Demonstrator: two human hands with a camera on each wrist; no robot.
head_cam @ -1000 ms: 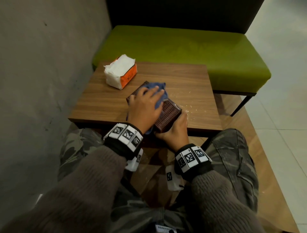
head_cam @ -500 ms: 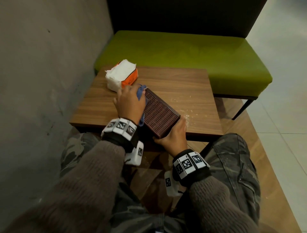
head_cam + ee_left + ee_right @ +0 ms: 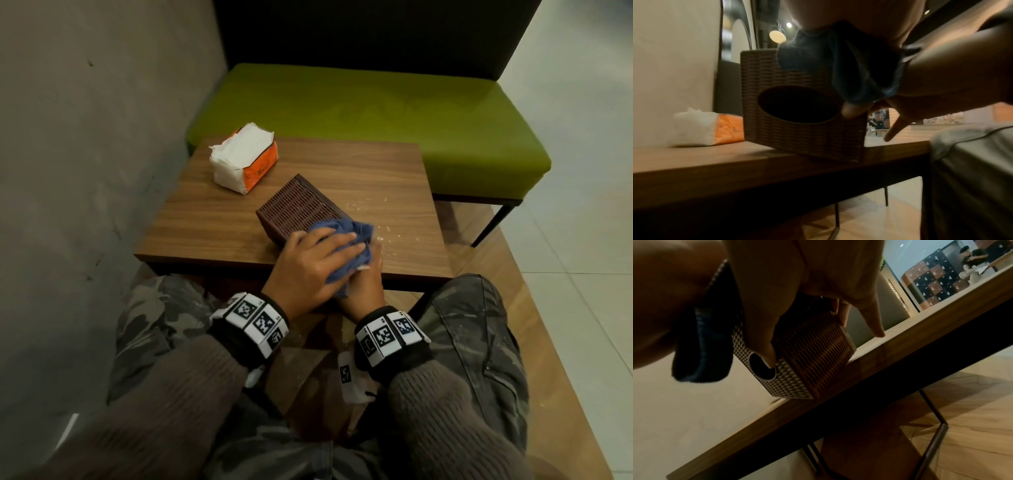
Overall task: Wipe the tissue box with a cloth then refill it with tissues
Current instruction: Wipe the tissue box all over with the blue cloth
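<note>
I sit at a low wooden counter (image 3: pixel 205 219) set against a grey wall, my camouflage-trousered knees tucked under its near edge. A dark brown woven tissue box (image 3: pixel 301 209) lies near the front edge, turned at an angle, its near end toward me. The left wrist view shows that end tipped up off the counter, its oval opening (image 3: pixel 797 104) dark.

My left hand (image 3: pixel 308 270) lies flat over a crumpled blue cloth (image 3: pixel 346 236), fingers spread and nearly straight, pressing it onto the box's near end. The cloth bunches out beyond my fingertips and hangs down over the end face, covering part of it.

My right hand (image 3: pixel 363 284) is mostly hidden in the head view beneath the left hand and the cloth. The right wrist view shows its grip (image 3: pixel 807 327) on the near end: the thumb hooks into the rim of the opening, other fingers curl along the box's side, and 1 finger points down to the counter.

An opened orange-and-white soft pack of tissues (image 3: pixel 245 157) rests at the far left corner, well apart from the box. Pale crumbs (image 3: pixel 387 233) speckle the wood to the right of the box. Beyond the counter stands a green cushioned bench seat (image 3: pixel 376 113) with a dark backrest.
</note>
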